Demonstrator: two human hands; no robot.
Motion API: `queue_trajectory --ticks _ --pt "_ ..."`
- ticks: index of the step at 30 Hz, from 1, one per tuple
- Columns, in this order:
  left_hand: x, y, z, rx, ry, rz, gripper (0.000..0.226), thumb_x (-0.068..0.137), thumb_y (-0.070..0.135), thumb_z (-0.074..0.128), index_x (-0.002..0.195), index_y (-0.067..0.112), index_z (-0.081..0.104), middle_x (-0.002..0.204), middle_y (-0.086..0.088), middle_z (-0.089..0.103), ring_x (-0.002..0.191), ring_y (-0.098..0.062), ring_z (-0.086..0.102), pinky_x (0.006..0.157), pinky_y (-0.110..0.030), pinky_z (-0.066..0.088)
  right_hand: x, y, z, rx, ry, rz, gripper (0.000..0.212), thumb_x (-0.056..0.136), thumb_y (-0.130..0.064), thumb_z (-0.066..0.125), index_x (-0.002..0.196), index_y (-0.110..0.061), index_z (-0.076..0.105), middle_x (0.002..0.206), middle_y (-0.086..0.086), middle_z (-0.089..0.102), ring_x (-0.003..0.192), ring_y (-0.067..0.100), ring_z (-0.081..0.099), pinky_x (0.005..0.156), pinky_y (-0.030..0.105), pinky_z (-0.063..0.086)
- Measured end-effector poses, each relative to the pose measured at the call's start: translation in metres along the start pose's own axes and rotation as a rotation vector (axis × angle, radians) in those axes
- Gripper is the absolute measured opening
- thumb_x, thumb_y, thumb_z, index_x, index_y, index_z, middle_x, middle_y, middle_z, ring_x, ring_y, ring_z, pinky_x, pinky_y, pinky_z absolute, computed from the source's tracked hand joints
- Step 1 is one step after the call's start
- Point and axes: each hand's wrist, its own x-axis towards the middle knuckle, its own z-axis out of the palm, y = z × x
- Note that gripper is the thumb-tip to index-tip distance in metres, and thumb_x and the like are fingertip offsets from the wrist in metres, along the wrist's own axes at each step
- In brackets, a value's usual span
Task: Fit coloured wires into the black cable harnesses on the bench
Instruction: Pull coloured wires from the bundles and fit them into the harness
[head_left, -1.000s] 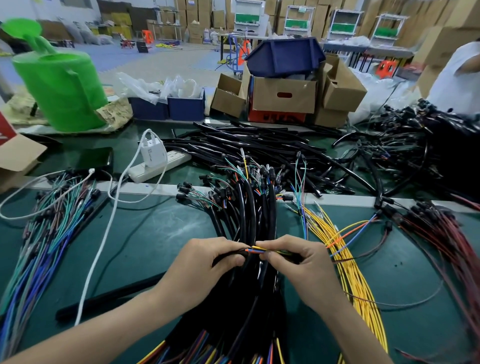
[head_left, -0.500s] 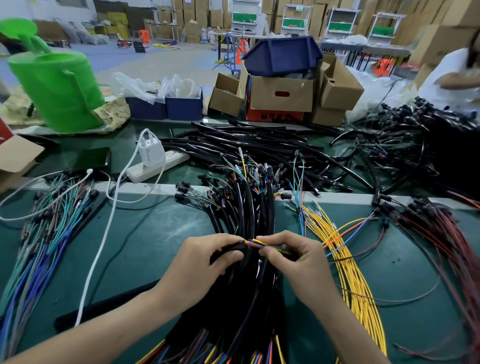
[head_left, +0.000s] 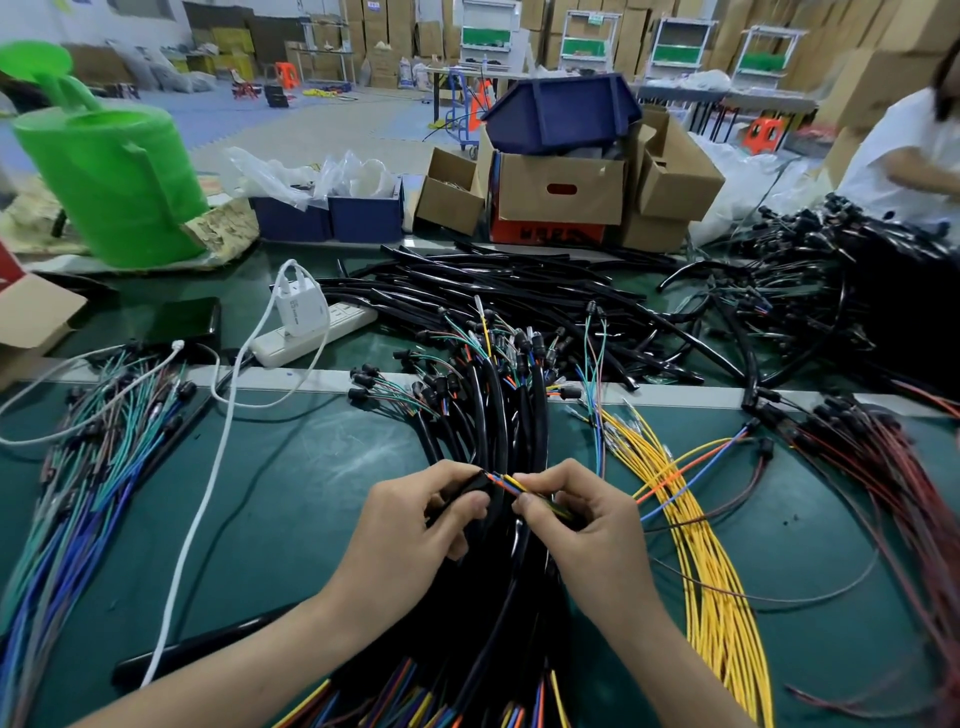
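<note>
A thick bundle of black cable harnesses runs down the middle of the green bench toward me. My left hand grips the end of one black sleeve above the bundle. My right hand pinches a few coloured wires, yellow, orange and blue, whose tips meet the sleeve's mouth. The two hands are almost touching. Loose yellow wires lie just right of my right hand.
Blue and green wires lie at the left, red and brown wires at the right. A white power strip with charger and cable sits behind. Cardboard boxes, a green watering can and a person stand beyond.
Both hands have stayed at the same spot over the bundle. The coloured wire tips sit a little closer into the sleeve's mouth. The person at the far right has shifted.
</note>
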Motion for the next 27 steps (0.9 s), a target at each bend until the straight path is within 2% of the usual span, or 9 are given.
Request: queue_trajectory --ticks 2,5,7,10,14,16,20,27 --pt "0.0 0.001 0.0 -0.003 0.009 0.001 0.022 0.087 0.01 0.065 0.091 0.031 0.067 0.068 0.002 0.067 0.048 -0.01 0.06 0.054 -0.021 0.05 0.0 0.0 0.0 -0.002 -0.004 -0.008 0.021 0.08 -0.003 0.07 0.076 -0.024 0.07 0.066 -0.004 0.068 0.055 0.008 0.054 0.054 0.021 0.043" --pt "0.0 0.001 -0.001 -0.017 0.009 -0.001 0.024 0.087 0.009 0.065 0.092 0.033 0.066 0.07 0.005 0.068 0.048 -0.009 0.06 0.053 -0.02 0.05 0.0 0.0 0.001 0.002 0.002 0.0 0.019 0.079 -0.01 0.074 0.076 -0.028 0.069 0.07 0.001 0.069 0.061 0.022 0.058 0.058 0.032 0.046" --pt "0.0 0.001 -0.002 -0.021 -0.001 0.0 0.025 0.087 0.009 0.065 0.093 0.033 0.066 0.07 0.007 0.068 0.048 -0.008 0.059 0.054 -0.019 0.049 0.001 0.0 0.0 -0.014 -0.008 0.011 0.014 0.079 -0.016 0.075 0.076 -0.029 0.069 0.067 0.004 0.066 0.056 0.017 0.053 0.056 0.03 0.042" --pt "-0.001 0.0 -0.003 -0.013 -0.012 0.017 0.027 0.086 0.007 0.066 0.093 0.034 0.067 0.069 0.01 0.067 0.048 -0.006 0.058 0.054 -0.017 0.048 0.003 0.0 -0.003 -0.016 -0.069 0.011 0.011 0.079 -0.015 0.075 0.075 -0.023 0.069 0.062 0.002 0.064 0.052 0.005 0.045 0.053 0.021 0.038" --pt "-0.001 0.002 -0.004 0.019 -0.027 0.044 0.033 0.085 0.005 0.067 0.094 0.037 0.067 0.071 0.019 0.067 0.05 -0.003 0.057 0.055 -0.011 0.045 0.006 -0.003 -0.008 0.124 -0.147 0.051 0.016 0.08 -0.004 0.073 0.074 -0.018 0.069 0.066 0.007 0.069 0.051 0.012 0.053 0.051 0.023 0.044" --pt "0.0 0.003 -0.004 0.029 -0.036 0.048 0.03 0.085 0.006 0.067 0.095 0.034 0.068 0.068 0.02 0.065 0.05 -0.004 0.057 0.056 -0.011 0.045 0.008 -0.004 -0.01 0.195 -0.159 0.051 0.018 0.08 0.0 0.071 0.078 -0.017 0.072 0.069 0.008 0.07 0.05 0.015 0.051 0.05 0.023 0.042" --pt "0.0 0.007 -0.003 0.007 -0.059 0.056 0.025 0.086 0.006 0.066 0.094 0.03 0.069 0.068 0.017 0.065 0.051 -0.004 0.058 0.055 -0.012 0.044 0.008 -0.007 -0.01 0.261 -0.163 0.054 0.023 0.082 0.002 0.067 0.088 -0.018 0.076 0.075 0.008 0.074 0.051 0.009 0.048 0.049 0.02 0.04" --pt "-0.001 0.011 -0.001 -0.042 -0.077 0.067 0.027 0.086 0.005 0.066 0.094 0.031 0.069 0.067 0.019 0.065 0.053 -0.002 0.057 0.055 -0.01 0.043 0.006 -0.009 -0.008 0.281 -0.118 0.068 0.018 0.081 0.004 0.066 0.084 -0.012 0.073 0.073 0.01 0.073 0.054 0.007 0.052 0.05 0.018 0.039"
